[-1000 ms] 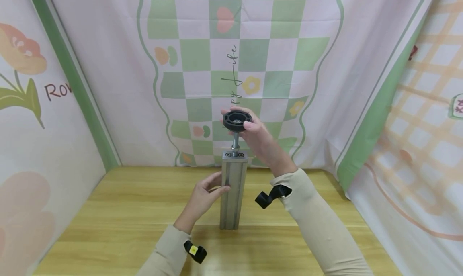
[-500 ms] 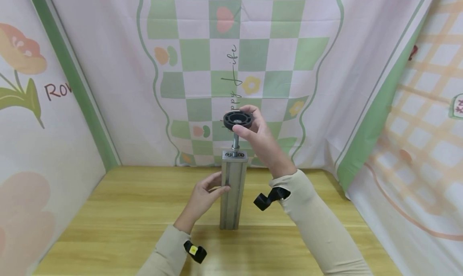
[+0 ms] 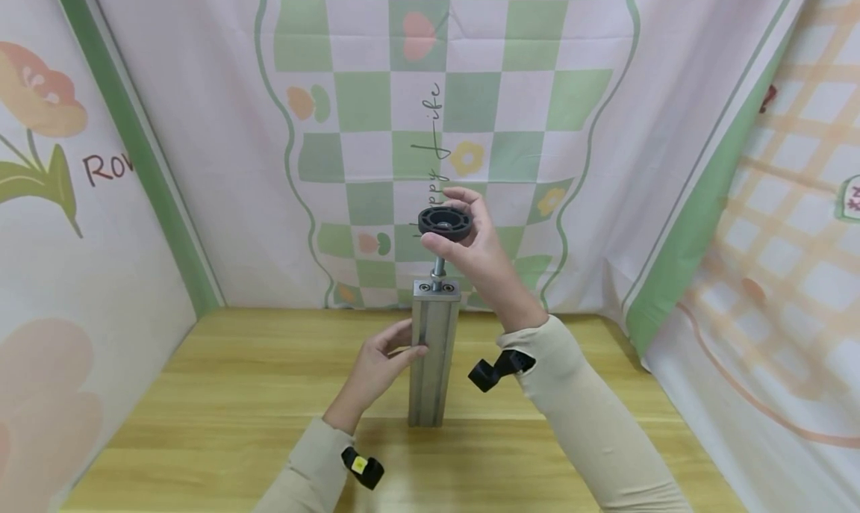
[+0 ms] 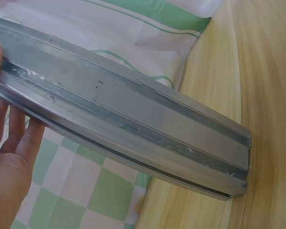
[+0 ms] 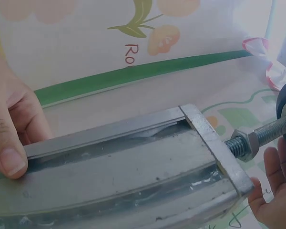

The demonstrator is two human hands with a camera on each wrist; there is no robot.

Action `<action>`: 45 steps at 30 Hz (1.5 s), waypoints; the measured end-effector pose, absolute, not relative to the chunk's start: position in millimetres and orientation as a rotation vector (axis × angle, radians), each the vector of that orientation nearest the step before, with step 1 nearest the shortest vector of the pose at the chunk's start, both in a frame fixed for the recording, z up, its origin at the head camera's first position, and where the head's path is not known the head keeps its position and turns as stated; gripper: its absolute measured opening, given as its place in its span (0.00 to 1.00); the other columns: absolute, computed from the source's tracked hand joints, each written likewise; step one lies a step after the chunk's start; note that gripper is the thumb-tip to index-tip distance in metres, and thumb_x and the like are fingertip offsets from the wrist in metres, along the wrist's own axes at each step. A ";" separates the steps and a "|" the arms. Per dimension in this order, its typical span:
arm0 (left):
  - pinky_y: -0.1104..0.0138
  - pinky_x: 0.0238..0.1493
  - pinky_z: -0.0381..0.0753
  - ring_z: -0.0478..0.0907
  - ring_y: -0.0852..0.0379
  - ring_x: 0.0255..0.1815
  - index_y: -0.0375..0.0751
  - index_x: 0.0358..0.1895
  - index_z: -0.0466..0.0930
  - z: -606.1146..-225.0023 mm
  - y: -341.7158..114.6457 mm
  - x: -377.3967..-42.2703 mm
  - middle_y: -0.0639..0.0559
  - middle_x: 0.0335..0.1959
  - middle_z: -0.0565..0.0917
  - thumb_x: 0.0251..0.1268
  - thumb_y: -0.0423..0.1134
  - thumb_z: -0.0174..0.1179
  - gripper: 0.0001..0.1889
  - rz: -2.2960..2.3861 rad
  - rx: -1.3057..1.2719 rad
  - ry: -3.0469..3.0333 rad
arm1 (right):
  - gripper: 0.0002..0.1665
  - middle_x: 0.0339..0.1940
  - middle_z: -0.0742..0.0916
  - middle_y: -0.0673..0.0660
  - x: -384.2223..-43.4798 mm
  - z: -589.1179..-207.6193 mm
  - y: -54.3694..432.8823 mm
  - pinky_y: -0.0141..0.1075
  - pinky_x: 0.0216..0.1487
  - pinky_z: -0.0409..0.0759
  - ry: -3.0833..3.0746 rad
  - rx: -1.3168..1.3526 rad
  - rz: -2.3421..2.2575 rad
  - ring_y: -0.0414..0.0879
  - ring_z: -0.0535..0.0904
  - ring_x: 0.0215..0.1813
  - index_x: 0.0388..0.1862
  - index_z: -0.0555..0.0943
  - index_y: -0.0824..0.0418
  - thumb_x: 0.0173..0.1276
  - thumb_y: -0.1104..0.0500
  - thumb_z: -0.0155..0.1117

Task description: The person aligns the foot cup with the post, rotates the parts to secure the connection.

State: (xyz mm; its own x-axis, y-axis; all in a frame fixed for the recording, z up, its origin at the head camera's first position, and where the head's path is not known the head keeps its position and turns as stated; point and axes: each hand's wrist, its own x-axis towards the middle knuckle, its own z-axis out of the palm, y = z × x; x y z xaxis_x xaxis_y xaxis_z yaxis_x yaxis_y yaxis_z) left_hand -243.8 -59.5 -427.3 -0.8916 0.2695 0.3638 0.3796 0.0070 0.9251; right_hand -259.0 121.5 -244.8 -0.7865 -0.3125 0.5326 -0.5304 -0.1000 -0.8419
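Note:
A grey grooved aluminium profile (image 3: 431, 364) stands upright on the table, a metal plate (image 3: 437, 292) with two bolts capping its top. From this plate rises the threaded stud of a black levelling foot (image 3: 445, 223), its round base uppermost. My left hand (image 3: 376, 367) holds the profile about midway up, thumb on the near side and fingers behind. My right hand (image 3: 480, 248) grips the rim of the foot, thumb at the near edge and fingers at the far side. In the right wrist view a hex nut (image 5: 247, 144) sits on the stud, just off the plate.
The wooden table (image 3: 255, 393) runs back to a hanging cloth (image 3: 363, 154) with green checks. Printed cloth panels close off the left and right sides. A black wrist mount (image 3: 500, 370) sticks out from the right sleeve.
My right thumb has moved from the foot's right side round to its near edge, with the fingers drawn back to the right. The foot has shifted slightly right. My left hand stays put.

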 end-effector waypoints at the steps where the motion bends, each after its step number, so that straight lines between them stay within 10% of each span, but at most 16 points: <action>1: 0.64 0.57 0.80 0.81 0.53 0.53 0.46 0.64 0.79 -427.3 -59.5 -243.7 0.50 0.51 0.85 0.66 0.40 0.68 0.23 -2.039 -0.699 -2.171 | 0.50 0.64 0.72 0.60 -259.8 -245.5 122.3 0.36 0.53 0.78 -1.995 0.965 1.980 0.52 0.77 0.56 0.75 0.58 0.58 0.62 0.41 0.72; 12: 0.62 0.59 0.79 0.81 0.54 0.54 0.46 0.65 0.78 -427.7 -59.8 -242.9 0.50 0.51 0.85 0.66 0.41 0.69 0.24 -2.015 -0.681 -2.193 | 0.42 0.73 0.70 0.69 -271.6 -250.9 129.0 0.54 0.73 0.57 -1.845 1.318 2.209 0.57 0.64 0.74 0.79 0.54 0.68 0.79 0.41 0.37; 20: 0.59 0.60 0.79 0.81 0.53 0.54 0.45 0.65 0.77 -429.1 -60.0 -243.8 0.50 0.51 0.85 0.65 0.43 0.69 0.26 -2.013 -0.671 -2.193 | 0.43 0.65 0.79 0.55 -274.6 -254.5 131.9 0.50 0.66 0.62 -1.828 1.381 2.314 0.55 0.68 0.70 0.79 0.57 0.65 0.76 0.39 0.42; 45: 0.60 0.58 0.80 0.81 0.53 0.53 0.43 0.64 0.78 -430.3 -60.4 -244.2 0.50 0.50 0.85 0.64 0.43 0.70 0.26 -2.031 -0.671 -2.179 | 0.34 0.57 0.80 0.58 -269.4 -258.3 128.4 0.48 0.72 0.62 -1.906 1.044 2.082 0.50 0.75 0.60 0.67 0.67 0.66 0.66 0.50 0.55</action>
State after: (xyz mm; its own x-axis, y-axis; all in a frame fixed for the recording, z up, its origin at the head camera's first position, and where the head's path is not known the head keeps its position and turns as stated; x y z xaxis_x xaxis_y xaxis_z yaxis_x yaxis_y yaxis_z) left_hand -244.2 -60.4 -430.3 -0.8997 0.2546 0.3545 0.3715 0.0206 0.9282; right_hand -269.4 128.4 -258.3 -0.7519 -0.3462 0.5611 -0.5285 -0.1924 -0.8269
